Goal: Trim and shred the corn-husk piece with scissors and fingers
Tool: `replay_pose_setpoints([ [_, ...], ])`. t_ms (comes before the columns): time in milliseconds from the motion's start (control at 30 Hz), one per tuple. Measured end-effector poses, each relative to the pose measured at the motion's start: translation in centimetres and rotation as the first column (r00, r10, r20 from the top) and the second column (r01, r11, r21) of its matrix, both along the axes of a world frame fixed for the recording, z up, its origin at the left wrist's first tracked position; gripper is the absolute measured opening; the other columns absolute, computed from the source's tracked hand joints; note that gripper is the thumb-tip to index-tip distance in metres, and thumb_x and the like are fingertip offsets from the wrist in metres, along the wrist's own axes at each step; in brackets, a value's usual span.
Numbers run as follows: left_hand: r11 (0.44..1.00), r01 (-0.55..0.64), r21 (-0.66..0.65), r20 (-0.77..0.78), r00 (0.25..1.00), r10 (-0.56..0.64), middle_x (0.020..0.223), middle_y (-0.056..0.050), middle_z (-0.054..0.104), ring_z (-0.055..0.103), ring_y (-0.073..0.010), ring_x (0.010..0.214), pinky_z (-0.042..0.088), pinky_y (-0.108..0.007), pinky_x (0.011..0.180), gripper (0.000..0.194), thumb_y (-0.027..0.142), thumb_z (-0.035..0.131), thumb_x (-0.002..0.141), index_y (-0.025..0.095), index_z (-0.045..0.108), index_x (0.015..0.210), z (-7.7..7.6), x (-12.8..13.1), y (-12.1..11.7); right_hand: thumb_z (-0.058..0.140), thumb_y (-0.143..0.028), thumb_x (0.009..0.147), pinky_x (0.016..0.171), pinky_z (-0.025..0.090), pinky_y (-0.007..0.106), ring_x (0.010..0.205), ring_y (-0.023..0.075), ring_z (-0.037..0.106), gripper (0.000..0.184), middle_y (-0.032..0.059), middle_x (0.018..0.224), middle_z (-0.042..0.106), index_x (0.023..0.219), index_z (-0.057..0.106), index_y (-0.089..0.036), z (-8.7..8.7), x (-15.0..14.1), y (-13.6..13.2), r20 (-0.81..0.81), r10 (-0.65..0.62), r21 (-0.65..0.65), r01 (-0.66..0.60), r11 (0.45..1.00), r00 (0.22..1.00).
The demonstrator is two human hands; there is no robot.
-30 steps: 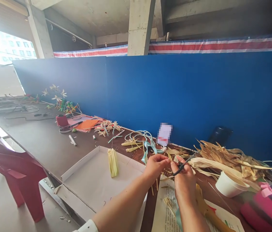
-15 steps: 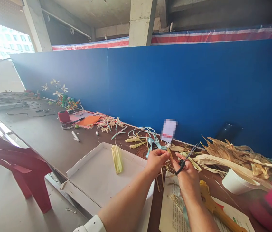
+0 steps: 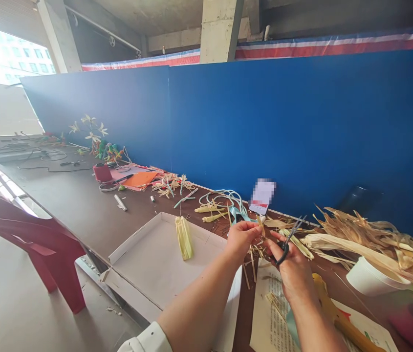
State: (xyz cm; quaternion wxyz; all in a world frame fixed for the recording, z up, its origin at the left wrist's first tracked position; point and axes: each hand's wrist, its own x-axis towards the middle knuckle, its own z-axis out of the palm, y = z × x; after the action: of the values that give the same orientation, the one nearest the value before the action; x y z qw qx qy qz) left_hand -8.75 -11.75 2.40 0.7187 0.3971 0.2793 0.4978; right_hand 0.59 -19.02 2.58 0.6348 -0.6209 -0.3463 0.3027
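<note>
Past the far right corner of the tray [image 3: 143,259], the left hand [image 3: 241,239] is closed at the fingertips, pinching a pale strip [image 3: 260,226] that stands roughly upright. The right hand [image 3: 296,269], farther right of the tray, is half curled around the scissors [image 3: 294,228], thumb and forefinger reaching toward the strip; whether they touch it cannot be told. Over the last second the two hands have drawn slightly apart and the scissors have swung up, their blades now a little parted and aimed away from the strip. This suggests the strip is being worked by fingers rather than cut just now, with the scissors kept ready. The husk [image 3: 184,238] still lies inside the tray, untouched. Well right of the tray, the bench [image 3: 246,293] bears dry husks [image 3: 365,234], a cup [image 3: 373,278] and a glue gun [image 3: 321,291].
</note>
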Motion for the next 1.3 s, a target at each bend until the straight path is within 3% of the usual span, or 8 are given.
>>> replay_pose_setpoints([
  [200, 0.997, -0.070, -0.043, 0.019, 0.997, 0.071, 0.069, -0.002, 0.061, 0.051, -0.0064, 0.057, 0.038, -0.020, 0.053, 0.034, 0.036, 0.080, 0.055, 0.011, 0.068, 0.076, -0.1, -0.6, 0.7, 0.072, -0.053, 0.063, 0.043, 0.031, 0.025, 0.053, 0.0164, 0.053, 0.034, 0.0034, 0.064, 0.067, 0.080, 0.072, -0.023, 0.8, -0.7, -0.7, -0.043, 0.198, -0.182, -0.202, 0.962, 0.979],
  [367, 0.995, -0.098, -0.004, 0.019, 0.995, 0.098, 0.064, -0.001, 0.057, 0.047, -0.0055, 0.054, 0.037, -0.020, 0.052, 0.033, 0.037, 0.078, 0.058, 0.011, 0.069, 0.075, -0.4, -0.6, 1.2, 0.073, -0.059, 0.058, 0.041, 0.026, 0.024, 0.049, 0.0163, 0.050, 0.037, 0.0039, 0.057, 0.065, 0.067, 0.071, -0.023, 1.1, -1.3, -0.9, -0.011, 0.247, -0.219, -0.243, 0.945, 0.969],
  [933, 0.983, -0.144, 0.114, -0.071, 0.986, 0.152, 0.060, 0.001, 0.054, 0.043, -0.0058, 0.053, 0.035, -0.019, 0.050, 0.034, 0.042, 0.075, 0.062, 0.013, 0.069, 0.079, -0.3, -0.7, 1.4, 0.069, -0.060, 0.065, 0.040, 0.027, 0.024, 0.051, 0.0151, 0.050, 0.043, 0.0021, 0.061, 0.063, 0.085, 0.071, -0.022, 0.2, -0.9, -0.9, -0.017, 0.377, -0.181, -0.374, 0.910, 0.926],
  [1300, 0.992, -0.091, 0.085, -0.049, 0.994, 0.095, 0.065, 0.000, 0.059, 0.050, -0.0068, 0.055, 0.042, -0.019, 0.053, 0.028, 0.038, 0.074, 0.064, 0.014, 0.065, 0.076, 0.1, -0.9, 1.2, 0.067, -0.063, 0.066, 0.045, 0.029, 0.026, 0.049, 0.0138, 0.046, 0.040, 0.0011, 0.056, 0.062, 0.074, 0.069, -0.024, 0.4, -0.9, -0.9, 0.009, 0.360, -0.208, -0.351, 0.913, 0.933],
])
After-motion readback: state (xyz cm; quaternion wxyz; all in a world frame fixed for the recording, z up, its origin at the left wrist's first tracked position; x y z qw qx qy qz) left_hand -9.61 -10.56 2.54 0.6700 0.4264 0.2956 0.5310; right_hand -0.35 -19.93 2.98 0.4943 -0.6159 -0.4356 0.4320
